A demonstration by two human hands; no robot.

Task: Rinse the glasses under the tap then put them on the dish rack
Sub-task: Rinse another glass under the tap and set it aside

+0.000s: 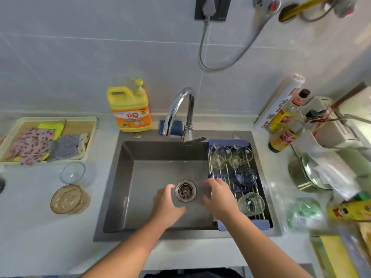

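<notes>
Both of my hands are low over the dark grey steel sink (114, 177) and hold nothing. My left hand (167, 199) is open, fingers loosely spread, just left of the round metal drain strainer (185, 190). My right hand (218, 195) is open too, its fingers relaxed and reaching toward the left edge of the purple-ended metal-bar dish rack (247, 225) that spans the sink's right side; I cannot tell whether the fingertips touch the bars.

On the rack, two clear glass mugs (220, 155) lie side by side at the far end. A blue-tinted glass (245, 176) sits in the middle and a clear ribbed tumbler (251, 203) at the near end, just beside my right wrist. The curved chrome tap (180, 109) stands behind the sink, and I see no water running.

A yellow dish-soap bottle with an orange label (130, 111) stands left of the tap. On the left counter are a small clear glass bowl (73, 172), amber glass dishes (69, 198) and a pale tray of cloths and sponges (90, 125). Brown sauce bottles (283, 133) and a steel pot with a glass lid (305, 175) crowd the right counter.
</notes>
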